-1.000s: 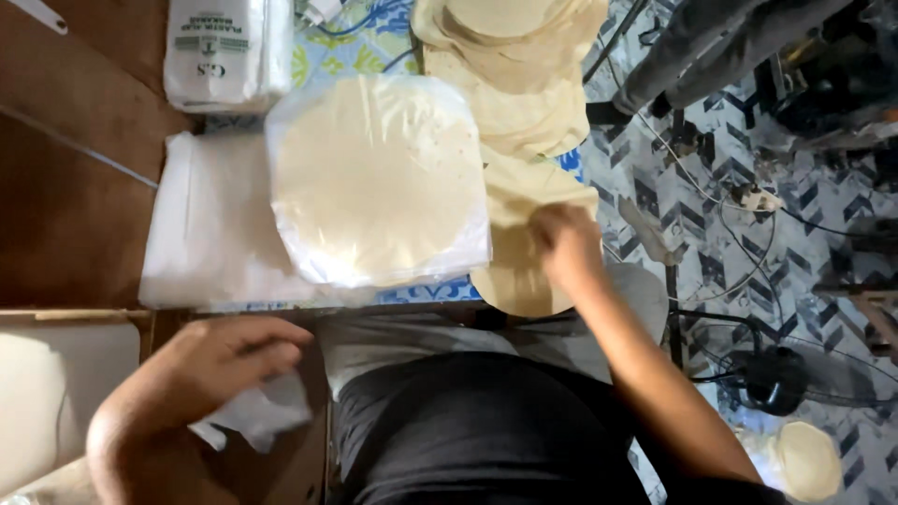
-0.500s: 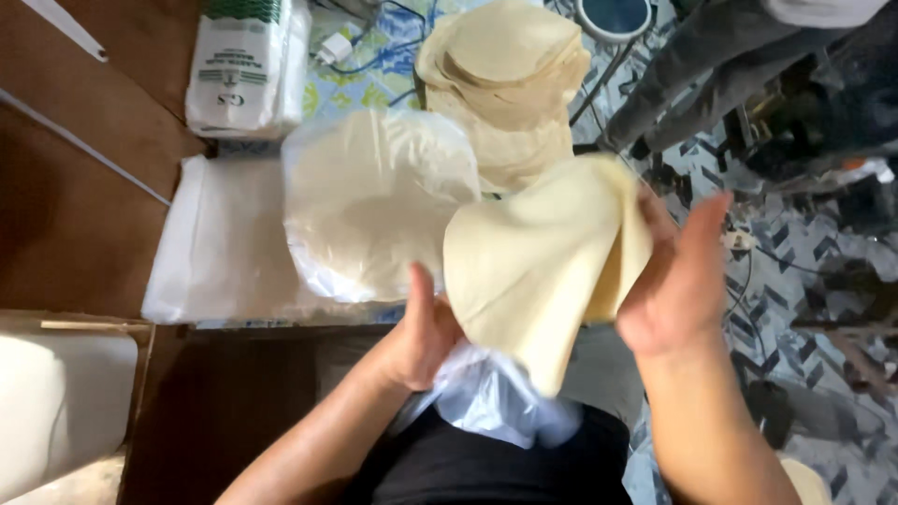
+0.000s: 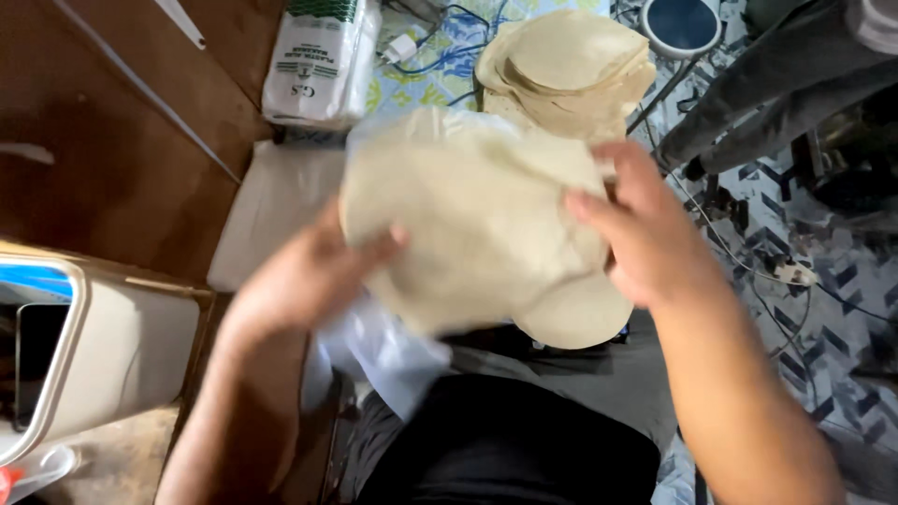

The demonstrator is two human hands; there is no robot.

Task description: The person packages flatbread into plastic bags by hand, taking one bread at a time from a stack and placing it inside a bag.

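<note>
I hold a stack of pale, round, thin flatbreads (image 3: pixel 477 224) up between my two hands, above my lap; my left hand (image 3: pixel 295 281) grips its left edge, the thumb lying over the top face and the other fingers hidden beneath, so the edge is pinched between them; my right hand (image 3: pixel 641 234) clamps the right edge, fingers (image 3: pixel 599 201) curled over the top and pressed close together. The stack sags a little in the middle and its lower rim droops toward me — it is blurred, so I cannot count the sheets. A clear, crumpled plastic bag (image 3: pixel 383 351) hangs below my left hand, touching the underside of the flatbreads; whether my fingers also hold it I cannot tell.

Beyond the stack, a second heap of the same pale rounds (image 3: pixel 571 61) rests on a patterned cloth; just left of it stands a white packet of plastic bags with green print (image 3: pixel 318 61), and a white flat sheet (image 3: pixel 281 206) lies on the brown wooden surface (image 3: pixel 103 159) under my left wrist. A beige plastic bin (image 3: pixel 112 355) sits at my left; another person's grey-trousered leg (image 3: pixel 776 84) shows at the upper right — well apart from my hands.
</note>
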